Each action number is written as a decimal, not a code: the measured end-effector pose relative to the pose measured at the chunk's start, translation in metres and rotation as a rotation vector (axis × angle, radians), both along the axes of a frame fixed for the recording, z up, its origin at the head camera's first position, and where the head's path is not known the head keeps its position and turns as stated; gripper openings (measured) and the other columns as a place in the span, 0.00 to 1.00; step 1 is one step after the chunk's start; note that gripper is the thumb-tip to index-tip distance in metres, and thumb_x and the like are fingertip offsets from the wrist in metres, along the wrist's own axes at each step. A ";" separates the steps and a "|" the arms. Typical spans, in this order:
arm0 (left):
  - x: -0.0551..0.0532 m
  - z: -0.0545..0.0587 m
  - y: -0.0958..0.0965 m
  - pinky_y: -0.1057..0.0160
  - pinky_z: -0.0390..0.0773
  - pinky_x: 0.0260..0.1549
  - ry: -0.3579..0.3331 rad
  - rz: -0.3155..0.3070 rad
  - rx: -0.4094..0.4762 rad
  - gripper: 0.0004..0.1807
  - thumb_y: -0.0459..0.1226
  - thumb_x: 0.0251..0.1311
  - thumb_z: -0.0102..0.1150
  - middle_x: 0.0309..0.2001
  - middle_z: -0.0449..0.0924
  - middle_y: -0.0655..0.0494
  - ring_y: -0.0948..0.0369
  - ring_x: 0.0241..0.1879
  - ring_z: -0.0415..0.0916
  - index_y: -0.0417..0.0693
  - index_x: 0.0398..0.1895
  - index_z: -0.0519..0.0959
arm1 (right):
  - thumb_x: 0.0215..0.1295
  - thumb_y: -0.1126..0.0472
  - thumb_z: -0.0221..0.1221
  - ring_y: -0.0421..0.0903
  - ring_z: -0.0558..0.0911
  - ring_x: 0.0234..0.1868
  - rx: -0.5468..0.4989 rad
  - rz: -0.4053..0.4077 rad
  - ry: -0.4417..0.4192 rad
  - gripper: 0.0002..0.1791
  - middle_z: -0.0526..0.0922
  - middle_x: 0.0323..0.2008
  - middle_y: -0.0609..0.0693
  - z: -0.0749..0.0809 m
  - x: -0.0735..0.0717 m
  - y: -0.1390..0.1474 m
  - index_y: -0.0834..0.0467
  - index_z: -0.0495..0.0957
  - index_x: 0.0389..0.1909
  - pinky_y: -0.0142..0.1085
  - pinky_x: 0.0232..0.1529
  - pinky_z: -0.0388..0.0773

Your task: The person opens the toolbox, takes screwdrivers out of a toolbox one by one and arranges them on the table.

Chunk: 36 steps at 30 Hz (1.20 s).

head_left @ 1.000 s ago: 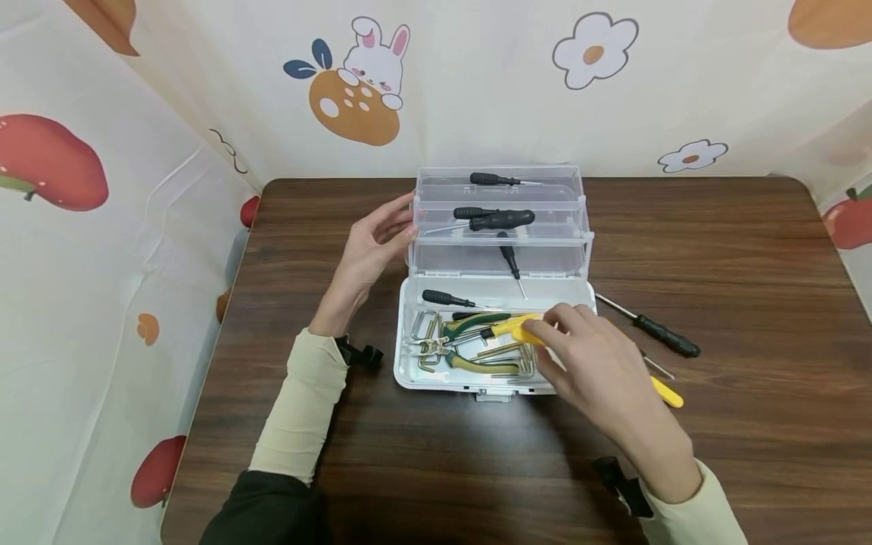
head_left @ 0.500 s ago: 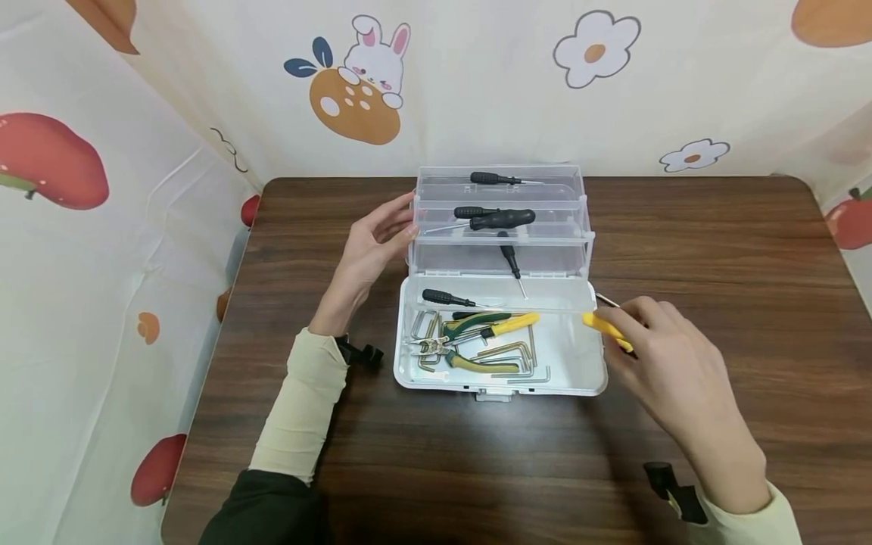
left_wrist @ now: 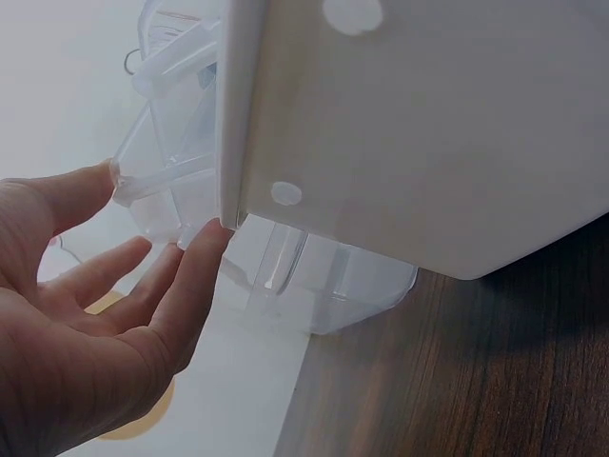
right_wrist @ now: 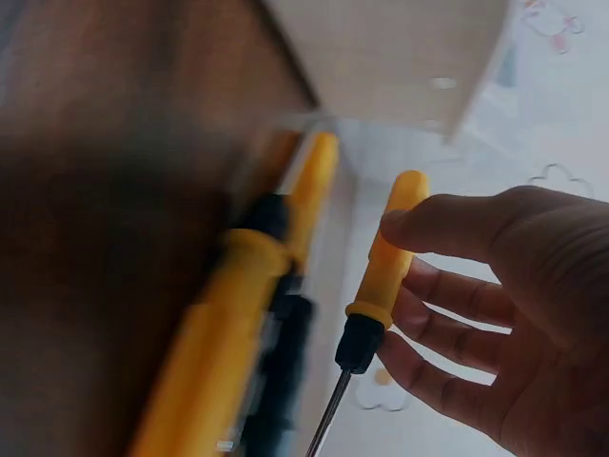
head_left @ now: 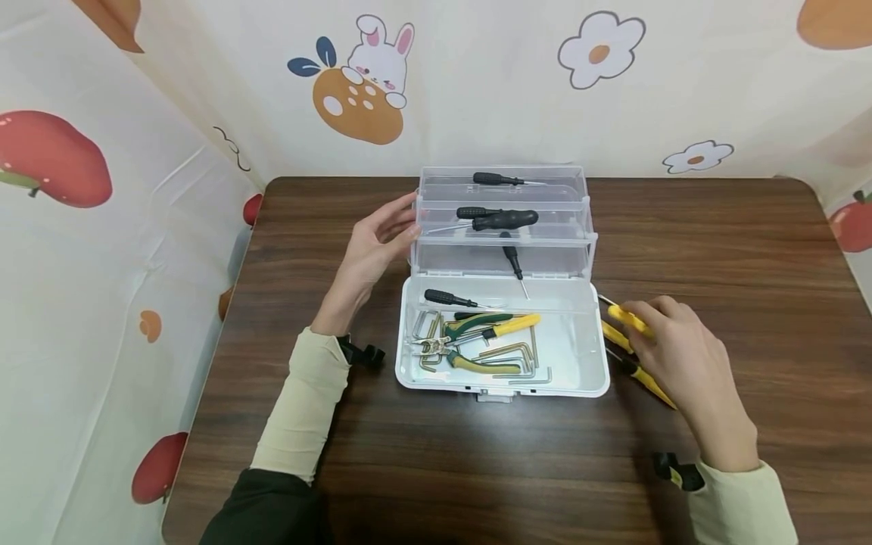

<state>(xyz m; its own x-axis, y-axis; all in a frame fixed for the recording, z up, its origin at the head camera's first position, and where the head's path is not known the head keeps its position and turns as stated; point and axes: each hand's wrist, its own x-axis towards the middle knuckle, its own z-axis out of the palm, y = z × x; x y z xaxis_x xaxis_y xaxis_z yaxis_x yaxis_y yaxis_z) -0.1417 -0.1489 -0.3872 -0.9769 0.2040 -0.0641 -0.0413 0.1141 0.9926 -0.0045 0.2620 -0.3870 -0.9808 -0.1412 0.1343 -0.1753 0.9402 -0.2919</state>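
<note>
Both hands: right hand pinching screwdriver.

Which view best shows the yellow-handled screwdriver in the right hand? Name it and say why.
The right wrist view: the yellow-handled screwdriver fills the frame, pinched by the right hand, handle, black collar and shaft visible. The head view shows only a bit of yellow handle beyond the fingers. The left wrist view shows none of it.

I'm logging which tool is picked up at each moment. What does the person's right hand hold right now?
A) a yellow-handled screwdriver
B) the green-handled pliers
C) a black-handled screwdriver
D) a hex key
A: the right hand pinches a yellow-handled screwdriver between thumb and fingers, beside the white toolbox; the green-handled pliers lie in the box.
</note>
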 end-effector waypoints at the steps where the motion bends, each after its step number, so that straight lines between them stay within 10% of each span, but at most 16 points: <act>1: 0.000 0.000 0.000 0.58 0.85 0.51 -0.006 -0.002 -0.003 0.29 0.39 0.72 0.64 0.68 0.79 0.48 0.55 0.64 0.78 0.59 0.75 0.72 | 0.58 0.69 0.71 0.63 0.80 0.38 -0.002 -0.001 -0.008 0.19 0.83 0.42 0.64 -0.004 -0.001 0.002 0.59 0.85 0.51 0.57 0.22 0.75; 16: 0.000 0.000 0.001 0.62 0.83 0.51 -0.004 0.000 -0.027 0.29 0.40 0.72 0.64 0.67 0.79 0.49 0.54 0.66 0.77 0.60 0.75 0.73 | 0.64 0.66 0.70 0.55 0.79 0.28 0.038 -0.006 -0.131 0.16 0.82 0.36 0.58 -0.020 -0.008 0.011 0.62 0.86 0.53 0.46 0.18 0.70; 29: 0.001 0.001 0.001 0.65 0.84 0.47 -0.013 0.004 -0.021 0.29 0.40 0.72 0.64 0.68 0.79 0.47 0.53 0.66 0.77 0.59 0.75 0.72 | 0.64 0.67 0.69 0.62 0.82 0.35 0.060 -0.008 -0.119 0.15 0.82 0.37 0.60 -0.019 -0.008 0.007 0.63 0.85 0.52 0.56 0.21 0.76; 36: 0.001 0.000 0.000 0.51 0.85 0.53 -0.006 0.003 -0.019 0.29 0.40 0.72 0.64 0.68 0.79 0.46 0.54 0.64 0.78 0.59 0.75 0.72 | 0.64 0.66 0.70 0.66 0.82 0.43 0.031 -0.036 -0.039 0.17 0.83 0.46 0.64 -0.008 -0.004 -0.004 0.61 0.84 0.54 0.62 0.27 0.77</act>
